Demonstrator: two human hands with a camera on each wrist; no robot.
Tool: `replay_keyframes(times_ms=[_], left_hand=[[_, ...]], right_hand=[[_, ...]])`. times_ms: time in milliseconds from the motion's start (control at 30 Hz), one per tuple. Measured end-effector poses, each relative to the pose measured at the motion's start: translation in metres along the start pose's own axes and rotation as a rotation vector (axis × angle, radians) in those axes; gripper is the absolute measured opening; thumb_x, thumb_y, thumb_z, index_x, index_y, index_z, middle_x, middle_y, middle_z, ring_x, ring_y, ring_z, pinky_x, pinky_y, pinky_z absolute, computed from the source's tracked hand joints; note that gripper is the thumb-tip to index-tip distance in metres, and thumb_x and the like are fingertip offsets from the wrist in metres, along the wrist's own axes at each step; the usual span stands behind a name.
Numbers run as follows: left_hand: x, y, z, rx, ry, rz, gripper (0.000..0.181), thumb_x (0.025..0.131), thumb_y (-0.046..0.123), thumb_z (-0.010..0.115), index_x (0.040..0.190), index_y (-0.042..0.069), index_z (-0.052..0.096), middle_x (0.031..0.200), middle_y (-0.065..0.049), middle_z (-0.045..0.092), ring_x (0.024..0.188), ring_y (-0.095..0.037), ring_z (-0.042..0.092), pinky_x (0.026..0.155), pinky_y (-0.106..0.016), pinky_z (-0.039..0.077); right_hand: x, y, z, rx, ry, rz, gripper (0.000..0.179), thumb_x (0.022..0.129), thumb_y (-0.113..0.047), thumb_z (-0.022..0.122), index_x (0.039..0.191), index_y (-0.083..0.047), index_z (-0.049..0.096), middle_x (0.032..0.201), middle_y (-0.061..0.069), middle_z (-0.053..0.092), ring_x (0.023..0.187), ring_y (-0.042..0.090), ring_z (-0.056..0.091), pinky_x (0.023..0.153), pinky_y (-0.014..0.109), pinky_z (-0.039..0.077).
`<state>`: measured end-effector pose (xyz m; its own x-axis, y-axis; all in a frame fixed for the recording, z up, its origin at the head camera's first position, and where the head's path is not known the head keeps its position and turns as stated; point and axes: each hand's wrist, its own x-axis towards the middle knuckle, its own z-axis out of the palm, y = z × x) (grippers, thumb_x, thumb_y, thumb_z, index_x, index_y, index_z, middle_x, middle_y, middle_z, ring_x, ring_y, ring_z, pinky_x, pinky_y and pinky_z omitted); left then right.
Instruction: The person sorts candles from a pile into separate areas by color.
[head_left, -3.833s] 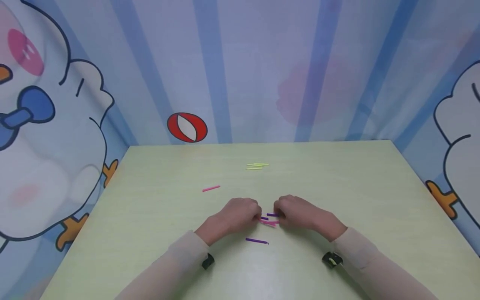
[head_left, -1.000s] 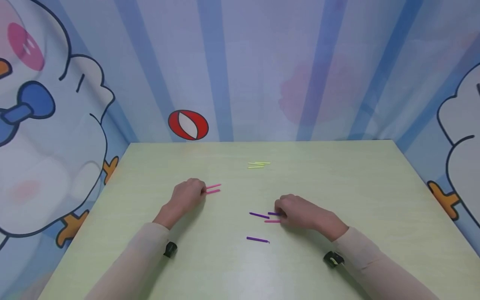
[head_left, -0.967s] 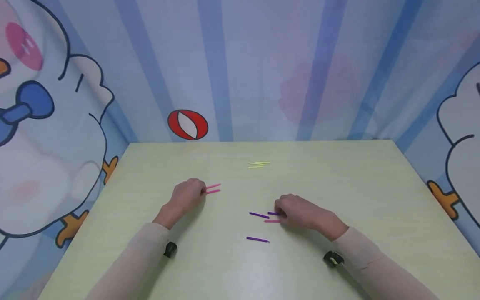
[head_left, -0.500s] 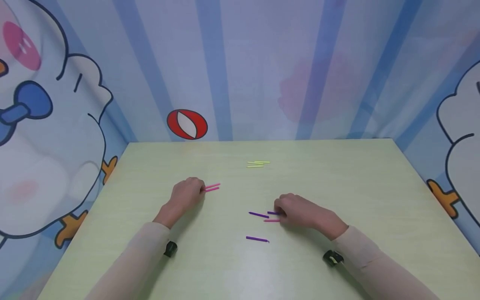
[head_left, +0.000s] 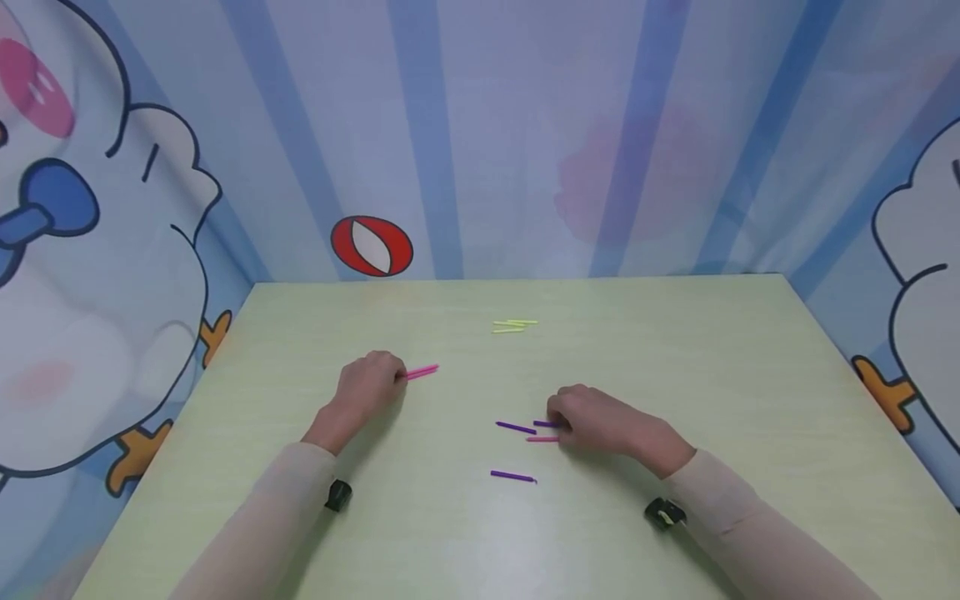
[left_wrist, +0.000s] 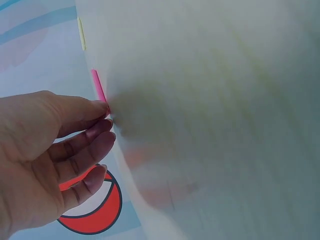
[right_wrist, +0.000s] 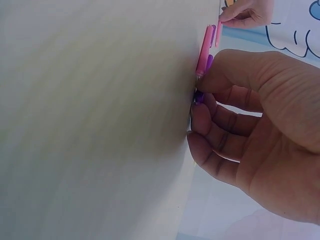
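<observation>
In the head view my left hand [head_left: 367, 385] is at the left of the table, its thumb and fingertips pinching pink candles [head_left: 423, 372]. Two lie side by side there; the left wrist view shows the pink end [left_wrist: 99, 86] sticking out past the thumb. My right hand [head_left: 611, 425] rests low on the table and pinches a purple candle [right_wrist: 199, 97] between thumb and finger. Beside it lies one pink candle [head_left: 542, 439], its right end close to the hand. Another purple candle [head_left: 515, 427] lies just left of the right hand's fingers. My hand hides part of the pinched candle.
Nearer me lies a separate purple candle [head_left: 513, 476] with a curved wick. Several thin yellow candles [head_left: 510, 326] lie together toward the back of the pale table [head_left: 675, 350]. A printed curtain [head_left: 510, 142] stands behind and at the sides.
My left hand has carried a pink candle from the middle pile to the lone pink one at left, and the gap between the two has closed. The right hand stays in place.
</observation>
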<state>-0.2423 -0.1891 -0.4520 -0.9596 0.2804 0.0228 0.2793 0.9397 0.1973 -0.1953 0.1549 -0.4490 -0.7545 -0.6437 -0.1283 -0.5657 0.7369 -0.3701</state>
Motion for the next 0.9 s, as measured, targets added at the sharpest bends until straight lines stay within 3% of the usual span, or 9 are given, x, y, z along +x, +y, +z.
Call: replay_keyframes(times_ms=[433, 667, 900], left_hand=[[0.0, 0.009, -0.009, 0.029, 0.001, 0.016, 0.006, 0.091, 0.01, 0.072, 0.092, 0.007, 0.077, 0.083, -0.005, 0.066, 0.071, -0.017, 0.055, 0.065, -0.036, 0.052], [0.0, 0.032, -0.014, 0.035, 0.023, 0.071, 0.007, 0.089, 0.011, 0.074, 0.094, 0.007, 0.077, 0.081, -0.004, 0.064, 0.07, -0.017, 0.054, 0.063, -0.034, 0.051], [-0.001, 0.058, -0.015, -0.044, -0.041, 0.147, 0.019, 0.09, 0.014, 0.075, 0.108, 0.008, 0.075, 0.095, -0.004, 0.071, 0.084, -0.018, 0.062, 0.073, -0.035, 0.054]], right_hand=[[0.0, -0.001, -0.003, 0.008, 0.0, -0.015, 0.008, 0.087, -0.001, 0.072, 0.091, -0.008, 0.068, 0.081, -0.002, 0.056, 0.075, 0.014, 0.05, 0.073, 0.031, 0.048], [0.001, 0.0, -0.001, -0.006, -0.002, -0.007, 0.008, 0.087, -0.003, 0.073, 0.092, -0.008, 0.069, 0.081, -0.003, 0.056, 0.075, 0.014, 0.05, 0.073, 0.031, 0.048], [0.0, -0.001, -0.001, -0.009, 0.0, -0.008, 0.008, 0.087, -0.003, 0.073, 0.091, -0.008, 0.069, 0.081, -0.003, 0.057, 0.075, 0.014, 0.05, 0.072, 0.031, 0.048]])
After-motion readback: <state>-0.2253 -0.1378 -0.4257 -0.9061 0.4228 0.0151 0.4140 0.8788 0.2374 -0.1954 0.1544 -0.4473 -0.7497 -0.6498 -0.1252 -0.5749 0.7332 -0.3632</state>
